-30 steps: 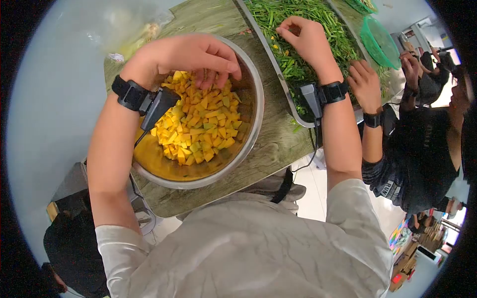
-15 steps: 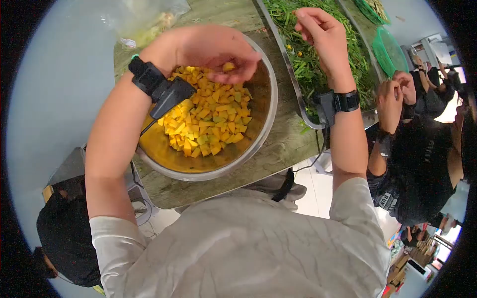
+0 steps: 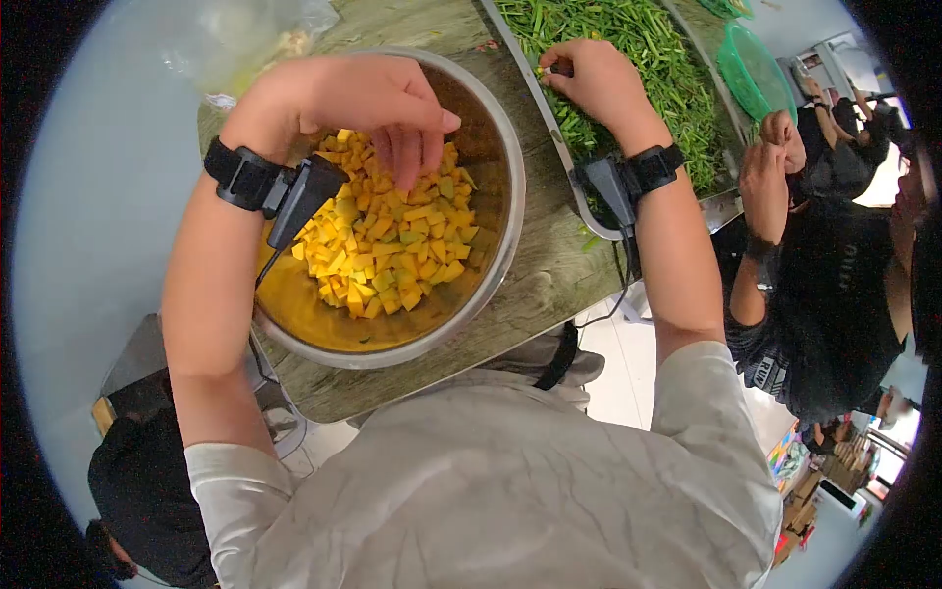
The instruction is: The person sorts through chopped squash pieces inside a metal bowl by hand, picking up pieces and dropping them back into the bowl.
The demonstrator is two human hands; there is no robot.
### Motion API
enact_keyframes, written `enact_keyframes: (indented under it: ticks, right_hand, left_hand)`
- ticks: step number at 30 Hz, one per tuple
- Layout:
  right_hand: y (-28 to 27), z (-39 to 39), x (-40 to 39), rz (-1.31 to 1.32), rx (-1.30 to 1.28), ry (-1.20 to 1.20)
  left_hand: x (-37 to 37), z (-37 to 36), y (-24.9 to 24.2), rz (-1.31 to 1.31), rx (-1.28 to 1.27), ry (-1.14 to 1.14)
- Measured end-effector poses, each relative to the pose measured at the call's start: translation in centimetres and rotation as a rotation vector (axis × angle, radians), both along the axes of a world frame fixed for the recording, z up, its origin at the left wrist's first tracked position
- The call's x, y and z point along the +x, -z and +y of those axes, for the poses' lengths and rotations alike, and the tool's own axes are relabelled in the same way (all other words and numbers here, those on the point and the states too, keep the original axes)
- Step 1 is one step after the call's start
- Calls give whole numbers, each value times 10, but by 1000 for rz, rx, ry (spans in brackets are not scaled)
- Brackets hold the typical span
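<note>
A metal bowl (image 3: 505, 236) holds many yellow-orange pumpkin cubes (image 3: 392, 255), some with greenish sides. Over the bowl hangs my left hand (image 3: 378, 108), fingers loose and pointing down, with nothing visible in them. My right hand (image 3: 594, 83) is at the left rim of a metal tray (image 3: 538, 93) filled with cut green stems (image 3: 648, 39). Its thumb and index finger pinch a small yellowish piece, which looks like a pumpkin cube (image 3: 541, 72). Both wrists wear black straps with small devices.
A clear plastic bag (image 3: 245, 39) lies at the table's far left. Green baskets (image 3: 751, 74) stand beyond the tray. On the right, another person's hands (image 3: 770, 162) are close to the tray. The wooden table (image 3: 549, 285) ends just before my body.
The yellow cube seen at my left palm no longer shows there, and the fingers now point down. My right hand has moved down and left to the tray's rim, closing into a pinch.
</note>
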State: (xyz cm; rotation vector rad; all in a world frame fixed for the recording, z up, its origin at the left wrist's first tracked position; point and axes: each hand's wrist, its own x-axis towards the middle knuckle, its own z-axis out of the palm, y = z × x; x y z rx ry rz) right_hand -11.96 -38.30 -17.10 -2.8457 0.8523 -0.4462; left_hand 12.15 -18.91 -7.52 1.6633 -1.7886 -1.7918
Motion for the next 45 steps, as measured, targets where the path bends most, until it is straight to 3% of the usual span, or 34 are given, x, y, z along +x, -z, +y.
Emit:
enact_keyframes:
  ticks: [13,16,20,22,24,27,30,33,45]
  right_hand:
    - [-17,-12,-11,-96,75,92]
    - [-32,0,-7,-396,114,7]
    - [-61,38,-1,-522,758,-352]
    - [-75,60,8,-511,682,-476]
    - [-76,58,10,-480,607,-509]
    - [-65,32,4,-551,800,-276]
    - [-33,-6,-8,-275,258,-119]
    - [-17,-15,-14,92,93,36]
    - [-19,-9,-18,94,153,-16]
  left_hand:
    - [-5,3,4,42,-69,-36]
    - [-1,1,8,105,-83,-51]
    - [-1,9,7,409,14,-152]
    - [1,5,6,570,137,-161]
    - [-3,7,2,501,135,-221]
    - [0,6,3,289,64,-145]
    - [-2,4,1,55,2,25]
    - [-12,4,4,-113,42,65]
    - [-8,3,8,-74,51,40]
